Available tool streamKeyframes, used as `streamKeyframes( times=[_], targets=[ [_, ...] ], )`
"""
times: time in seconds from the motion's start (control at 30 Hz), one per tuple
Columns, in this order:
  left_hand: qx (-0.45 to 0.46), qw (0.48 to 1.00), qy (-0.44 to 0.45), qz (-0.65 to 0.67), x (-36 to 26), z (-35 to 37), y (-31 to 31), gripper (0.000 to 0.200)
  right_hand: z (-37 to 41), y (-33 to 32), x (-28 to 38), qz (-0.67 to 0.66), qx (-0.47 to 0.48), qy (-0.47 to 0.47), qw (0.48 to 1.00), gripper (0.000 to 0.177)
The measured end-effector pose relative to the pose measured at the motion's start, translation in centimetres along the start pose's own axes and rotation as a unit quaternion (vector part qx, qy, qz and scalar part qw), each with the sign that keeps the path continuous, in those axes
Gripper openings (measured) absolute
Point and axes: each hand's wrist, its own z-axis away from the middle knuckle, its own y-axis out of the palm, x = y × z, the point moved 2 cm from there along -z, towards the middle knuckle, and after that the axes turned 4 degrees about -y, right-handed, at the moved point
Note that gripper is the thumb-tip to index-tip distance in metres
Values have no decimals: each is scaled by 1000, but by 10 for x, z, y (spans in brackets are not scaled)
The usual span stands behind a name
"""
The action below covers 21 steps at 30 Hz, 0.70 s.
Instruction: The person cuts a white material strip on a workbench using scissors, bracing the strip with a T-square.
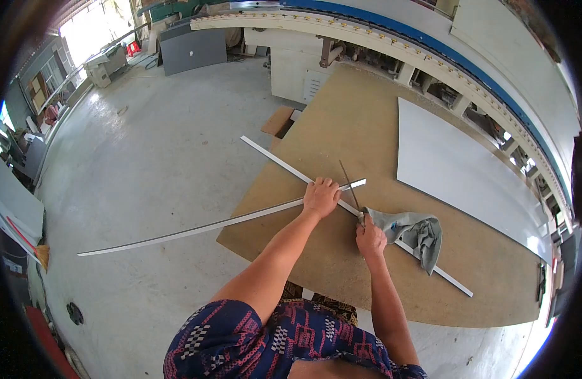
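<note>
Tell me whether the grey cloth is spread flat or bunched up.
Bunched up: the grey cloth shows heaped, creased folds and lies partly across a white strip.

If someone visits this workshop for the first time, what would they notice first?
Probably the two pale strips crossing under the left hand, both reaching past the brown board's left edge. Next, the thin dark tool in the right hand, beside a crumpled grey cloth. A large white panel lies farther right.
</note>
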Motion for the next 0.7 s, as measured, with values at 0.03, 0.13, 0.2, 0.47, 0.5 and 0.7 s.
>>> streamKeyframes(
  times=[0.03, 0.13, 0.2, 0.47, 0.5, 0.7],
  targets=[
    [3, 1000, 0, 0, 0, 0, 0, 23, 0, 0, 0, 1, 3, 0, 1000, 45],
    [14, 1000, 3, 3, 1, -1, 0, 24, 0, 1, -1, 0, -1, -3, 1000, 45],
    [21, 1000, 3, 7, 1, -2, 0, 24, 0, 0, -1, -1, -1, -3, 1000, 44],
    [20, 1000, -3, 9, 0, -1, -1, 24, 0, 1, -1, 6, 2, 0, 1000, 44],
    [19, 1000, -2, 6, 0, -1, -1, 24, 0, 1, -1, 5, 3, 1, 1000, 44],
    [16, 1000, -1, 6, 0, 0, -1, 24, 1, -1, 0, -2, -2, -4, 1000, 43]
  ],
)
